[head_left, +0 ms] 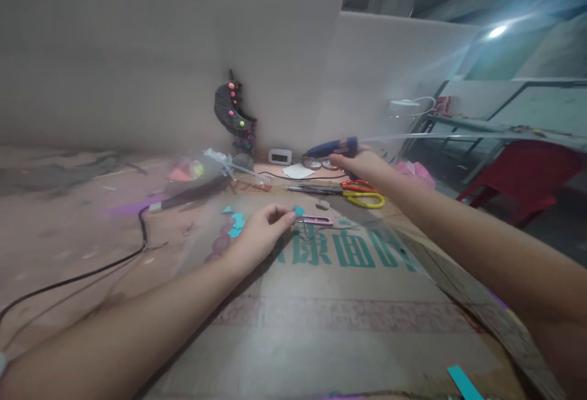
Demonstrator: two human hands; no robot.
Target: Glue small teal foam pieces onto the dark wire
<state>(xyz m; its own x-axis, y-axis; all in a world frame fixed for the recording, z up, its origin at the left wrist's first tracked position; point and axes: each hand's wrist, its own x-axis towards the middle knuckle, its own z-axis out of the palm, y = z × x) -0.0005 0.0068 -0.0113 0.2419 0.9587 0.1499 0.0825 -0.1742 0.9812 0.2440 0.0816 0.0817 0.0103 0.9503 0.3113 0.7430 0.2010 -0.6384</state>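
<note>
My left hand [263, 229] is pinched at thumb and forefinger on a small teal piece [298, 210], low over the printed sheet. Below its fingertips shows a thin, wire-like loop [304, 229], though I cannot tell whether the hand holds that too. A slim pink tool with a slot [321, 221] lies just right of the fingers. My right hand [360, 160] is wrapped round a dark blue glue gun [329, 148], raised near the wall with its nozzle pointing left. Several teal cut pieces [236, 225] lie left of my left hand.
Scissors with yellow and orange-red handles [367, 197] lie beyond the sheet [321, 351]. A dark crescent ornament with coloured balls [229, 108] stands by the wall near a small white digital clock [280, 156]. A black cable [82, 276] crosses the left side. A red chair [527, 174] stands right.
</note>
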